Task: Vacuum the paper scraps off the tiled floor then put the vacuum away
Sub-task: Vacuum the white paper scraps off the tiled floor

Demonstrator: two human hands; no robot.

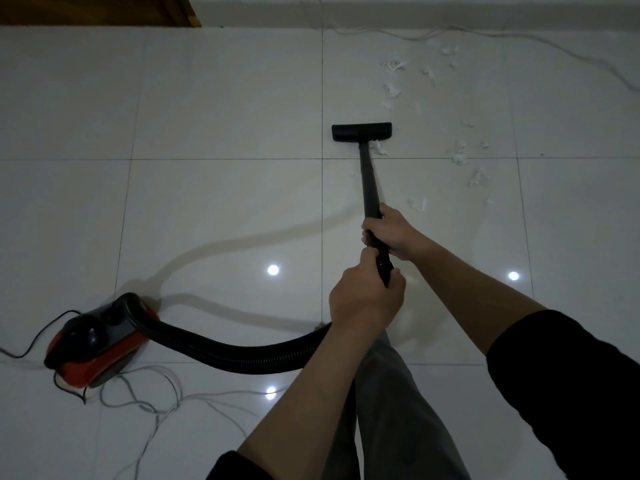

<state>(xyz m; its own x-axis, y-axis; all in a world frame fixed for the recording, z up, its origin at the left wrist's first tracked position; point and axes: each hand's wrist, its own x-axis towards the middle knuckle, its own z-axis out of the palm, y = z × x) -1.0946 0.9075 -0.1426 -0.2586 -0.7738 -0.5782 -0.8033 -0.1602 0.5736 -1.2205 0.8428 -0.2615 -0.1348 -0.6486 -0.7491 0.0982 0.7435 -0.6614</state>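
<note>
With both hands on the wand [367,188], grip is two-handed: right hand [391,233] is further down the tube, fingers wrapped round it; left hand [365,299] is nearer, fingers curled round the handle end where the hose [225,351] joins. Wand runs away from the person, slightly tilted left at the far end, to the nozzle [362,132], which sits flat on the floor [225,116] just right of a tile joint. Scraps [460,152] are scattered right of and beyond the nozzle, trailing from the far wall down to near the right hand; one scrap lies touching or just beside the wand neck behind the nozzle, can't tell which. Hose loops left along the floor to the red and black vacuum [98,344], near left. Black cord [41,332] leaves the vacuum to the left; pale cables [156,386] lie tangled on the floor just near of it. Another pale cable runs along the far wall. Grey trouser leg [388,403] shows under the forearms; dark sleeves on both arms.
</note>
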